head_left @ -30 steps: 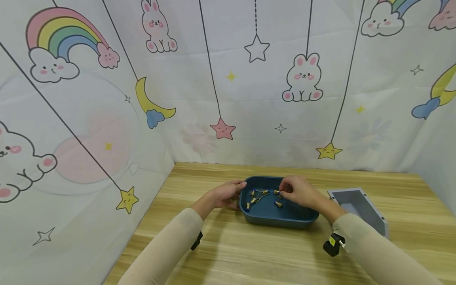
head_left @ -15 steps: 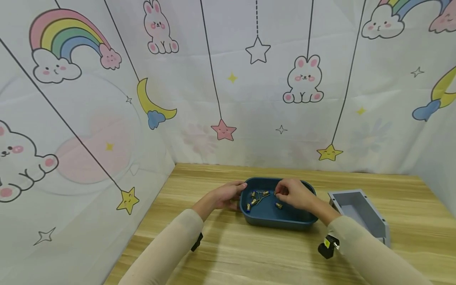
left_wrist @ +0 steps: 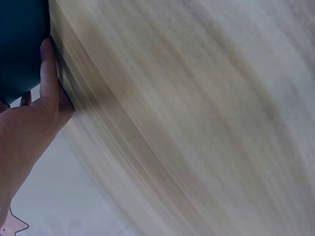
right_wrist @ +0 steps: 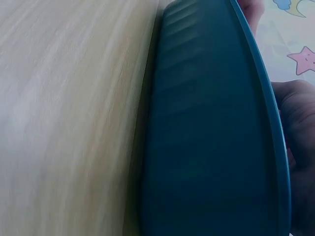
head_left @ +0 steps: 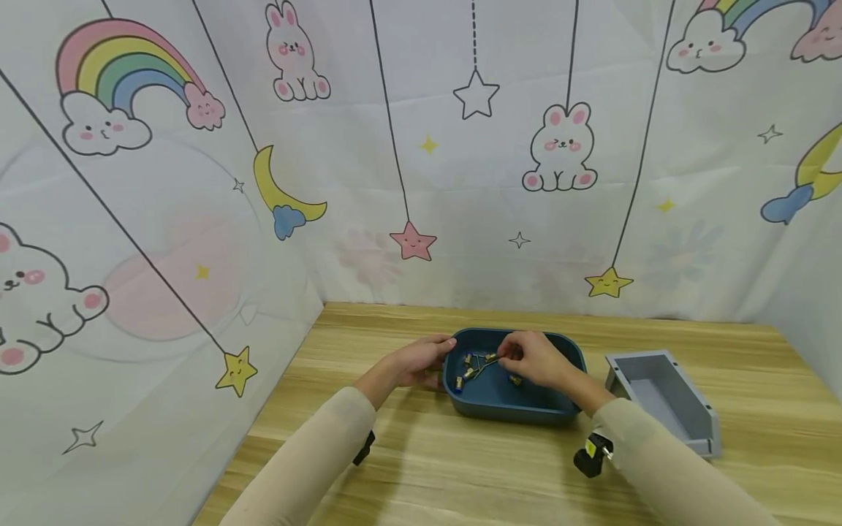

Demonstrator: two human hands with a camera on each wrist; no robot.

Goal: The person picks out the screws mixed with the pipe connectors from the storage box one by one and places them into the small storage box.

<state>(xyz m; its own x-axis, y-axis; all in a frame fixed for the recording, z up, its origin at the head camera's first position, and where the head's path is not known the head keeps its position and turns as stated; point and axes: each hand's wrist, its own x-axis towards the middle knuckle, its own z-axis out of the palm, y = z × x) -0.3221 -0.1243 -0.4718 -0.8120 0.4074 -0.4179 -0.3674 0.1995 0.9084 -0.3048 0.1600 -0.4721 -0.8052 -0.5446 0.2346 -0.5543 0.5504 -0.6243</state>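
A dark blue tray (head_left: 513, 414) sits on the table, with several small brass fittings (head_left: 468, 372) with blue ends and thin brass rods (head_left: 487, 364) in its left half. My left hand (head_left: 417, 361) grips the tray's left end, thumb at the rim and fingers along the outer wall; the left wrist view shows this hand (left_wrist: 34, 113) against the tray too. My right hand (head_left: 536, 358) reaches inside, its fingers curled and fingertips together beside the rods. Whether something is pinched there is hidden. One fitting (head_left: 516, 380) lies just below this hand.
A grey open bin (head_left: 664, 398) stands on the wooden table (head_left: 460, 475) to the right of the tray, close to my right forearm. A printed cloth (head_left: 460, 277) hangs behind the table and along its left side. Each wrist carries a small black camera (head_left: 590, 456).
My right hand has moved left inside the tray, from the fittings near its middle toward the thin rods. Those middle fittings no longer show. My left hand keeps its hold on the tray.
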